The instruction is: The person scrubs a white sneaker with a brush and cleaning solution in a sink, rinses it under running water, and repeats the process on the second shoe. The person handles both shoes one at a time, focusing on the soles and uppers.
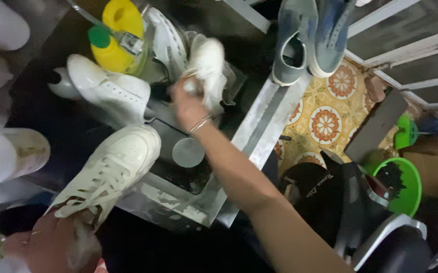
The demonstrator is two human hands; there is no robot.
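At the lower left, the left hand (47, 245) grips the heel end of a cream-white lace-up sneaker (110, 169), its fingers clenched around the opening; the shoe slants up and to the right with its toe over the near edge of a steel sink (199, 207). The sneaker looks wet and slightly soiled, with its laces loose near the hand. Behind it, toward the far left of the sink, lies another white sneaker (110, 91) on its side, and just beyond that stands a yellow bottle with a green cap (113, 40). The sink basin is dark, with a round metal drain cover (188, 152) on its floor. Above the basin, the right hand (188, 103) has its fingers closed on a crumpled white cloth (209, 71), which bulges up and away from the knuckles; a thin bangle circles that wrist. Past the sink's far right corner, a pair of grey-blue shoes (305, 38) rests against white bars. Farther right, on the patterned tile floor (325, 121), sits a green basin (406, 189) with something dark inside.
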